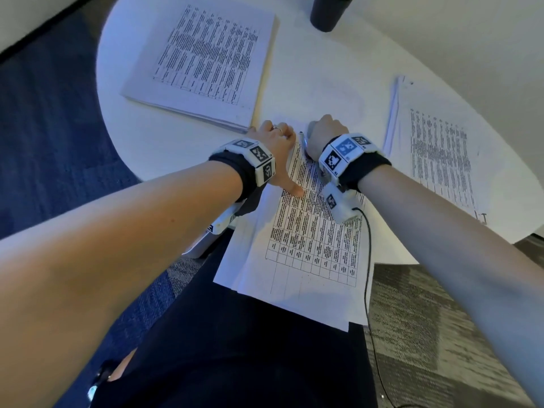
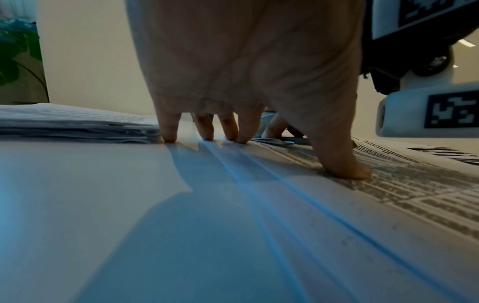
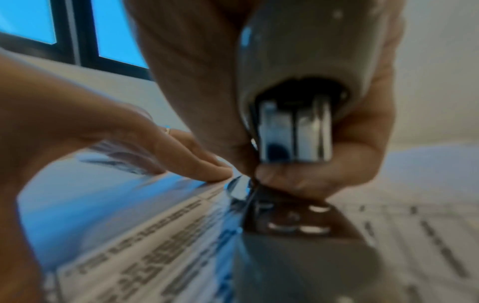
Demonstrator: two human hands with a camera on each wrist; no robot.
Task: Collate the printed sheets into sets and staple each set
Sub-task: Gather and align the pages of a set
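Nearest: set of white printed sheets with a black ruled table (image 1: 306, 248), fanned slightly, near end overhanging the round white tabletop (image 1: 164, 142) above a dark-clothed lap; far end on the tabletop between both wrists.

Left hand (image 1: 276, 142): fingers straight and spread, pressing down flat. Thumb tip on the printed table of the set; 4 fingertips (image 2: 207, 133) planted at the far left edge of the set, little finger just beside the corner of the neighbouring stack. Thin ring on 1 finger. Nothing grasped.

Right hand (image 1: 323, 134): clenched around a silver metal stapler (image 3: 293, 114), fingers and thumb wrapped over its top arm. Stapler positioned at the far top corner of the set, just beside the left index finger; dark base (image 3: 293, 221) lying on the top sheet. Stapler nose mostly hidden by the hand in the head view; gap between arm and base not resolvable, wrist view blurred.

Farther left: thick stack of white printed sheets (image 1: 206, 63), squared, lying flat on the tabletop. Farther right: second pile of printed sheets (image 1: 441, 148), edges splayed at its left side.

Farthest: dark cylindrical cup (image 1: 326, 13) at the back of the tabletop. Blue carpet at left, grey carpet at right.
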